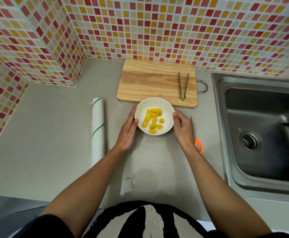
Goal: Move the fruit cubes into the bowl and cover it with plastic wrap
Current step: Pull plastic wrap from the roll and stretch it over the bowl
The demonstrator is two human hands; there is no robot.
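Observation:
A white bowl (142, 109) stands on the grey counter just in front of the wooden cutting board (150, 81). Several yellow fruit cubes (153, 120) lie inside it. My left hand (127, 133) cups the bowl's left side with the thumb at the rim. My right hand (183, 129) holds the right side the same way. The bowl has no cover on top. A loose clear sheet of plastic wrap (140, 179) lies flat on the counter under and in front of the bowl. The plastic wrap roll (98, 131) lies to the left, lengthwise.
Metal tongs (183, 86) rest on the right part of the board. Scissors with an orange handle (199, 146) lie beside my right wrist. A steel sink (260, 131) is at the right. Tiled walls close the back and left.

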